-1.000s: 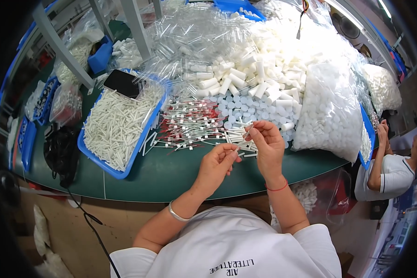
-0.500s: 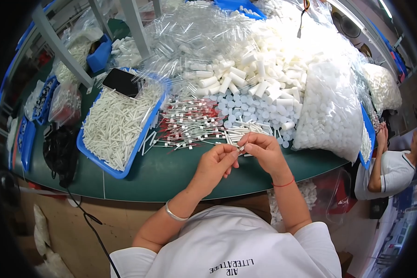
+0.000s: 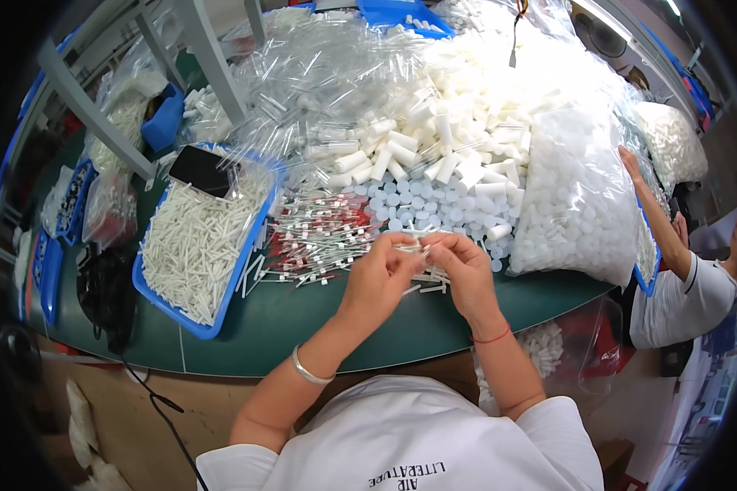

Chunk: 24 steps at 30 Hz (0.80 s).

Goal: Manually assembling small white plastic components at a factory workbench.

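White thin plastic stick (image 3: 424, 250) is pinched crosswise between left hand (image 3: 382, 274) and right hand (image 3: 465, 270), both closed on it above the green desk (image 3: 303, 327).

White short-sleeved shirt with dark lettering, silver bangle on left wrist (image 3: 307, 371), thin red string on right wrist (image 3: 491, 336)

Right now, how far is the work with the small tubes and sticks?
Done: a batch of thin red-marked tubes lies beside the blue tray. In hand: the left hand and right hand meet over one small piece. Left: the tray is full of white sticks, and clear tubes are heaped behind.
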Tool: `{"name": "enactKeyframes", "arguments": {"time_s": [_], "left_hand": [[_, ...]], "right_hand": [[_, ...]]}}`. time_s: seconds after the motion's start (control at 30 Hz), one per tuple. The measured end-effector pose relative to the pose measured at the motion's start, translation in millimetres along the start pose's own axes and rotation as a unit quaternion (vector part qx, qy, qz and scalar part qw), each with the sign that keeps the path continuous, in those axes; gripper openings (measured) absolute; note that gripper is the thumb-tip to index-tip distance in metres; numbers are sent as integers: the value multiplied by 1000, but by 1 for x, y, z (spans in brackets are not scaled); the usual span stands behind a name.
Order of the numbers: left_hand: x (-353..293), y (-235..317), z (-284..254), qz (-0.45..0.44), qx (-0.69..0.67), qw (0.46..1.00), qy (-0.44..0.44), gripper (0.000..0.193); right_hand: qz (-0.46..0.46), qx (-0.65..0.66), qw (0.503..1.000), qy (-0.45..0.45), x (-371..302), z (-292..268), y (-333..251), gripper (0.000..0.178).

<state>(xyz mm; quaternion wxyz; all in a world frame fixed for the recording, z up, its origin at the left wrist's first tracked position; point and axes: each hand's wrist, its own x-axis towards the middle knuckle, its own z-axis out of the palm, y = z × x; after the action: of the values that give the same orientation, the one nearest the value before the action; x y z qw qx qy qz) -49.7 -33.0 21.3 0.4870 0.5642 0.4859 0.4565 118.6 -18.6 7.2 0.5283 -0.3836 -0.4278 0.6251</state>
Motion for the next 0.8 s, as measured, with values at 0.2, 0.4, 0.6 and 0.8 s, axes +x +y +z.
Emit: {"name": "enactKeyframes", "arguments": {"time_s": [0.2,0.4,0.6,0.8], "left_hand": [[87,-22,6,282,374,882,53,14],[114,-33,10,302,456,837,-11,11],[86,-3,0,42,99,992,-72,19],[44,6,-14,-171,-336,918,-119,37]], "right_hand": [[-66,-29,996,58,6,-14,-24,14],[-1,-100,994,46,7,-21,-35,21],[-31,-169,985,17,5,-31,-30,19],[-95,-255,962,-10,2,-19,-33,19]]}}
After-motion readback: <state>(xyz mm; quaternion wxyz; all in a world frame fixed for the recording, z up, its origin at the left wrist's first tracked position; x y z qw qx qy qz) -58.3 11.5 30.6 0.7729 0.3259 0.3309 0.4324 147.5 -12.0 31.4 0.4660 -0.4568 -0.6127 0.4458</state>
